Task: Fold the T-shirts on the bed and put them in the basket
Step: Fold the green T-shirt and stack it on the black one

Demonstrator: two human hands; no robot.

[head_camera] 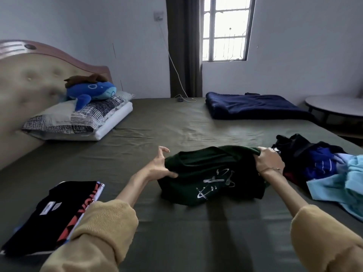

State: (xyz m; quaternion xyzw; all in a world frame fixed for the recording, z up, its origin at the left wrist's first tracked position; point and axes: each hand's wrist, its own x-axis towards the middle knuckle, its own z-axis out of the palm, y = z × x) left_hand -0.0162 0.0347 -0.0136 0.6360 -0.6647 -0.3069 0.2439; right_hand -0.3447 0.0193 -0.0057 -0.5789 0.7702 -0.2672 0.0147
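The left hand [159,167] pinches the left edge of a dark green T-shirt with a white line print [212,175], thumb underneath on the cloth, the other fingers spread wide and lifted off it. The right hand [268,160] grips the shirt's right upper edge, fingers curled over a bunched fold. Both arms wear mustard-yellow knit sleeves [102,232], pushed up the forearms; a thin bracelet [270,169] circles the right wrist.

The green shirt lies partly folded on the bed with the olive-green sheet [157,122], at the centre of the view, its far half doubled over the near half.

At 8 o'clock from the shirt, near the left sleeve, sits a stack of folded T-shirts [53,216], a black one on top with a white label, a red-and-white one showing beneath. At 3 o'clock, just beside the right hand, lies a loose heap of unfolded clothes [322,163]: black, royal blue and pale blue pieces tangled together.

At 1 o'clock, at the far edge of the bed, rests a folded navy blanket [253,106]. At 10 o'clock, a patterned black-and-white pillow [78,116] lies against the tufted beige headboard [29,83], with a blue plush whale [92,91] on top. No basket shows in this view.
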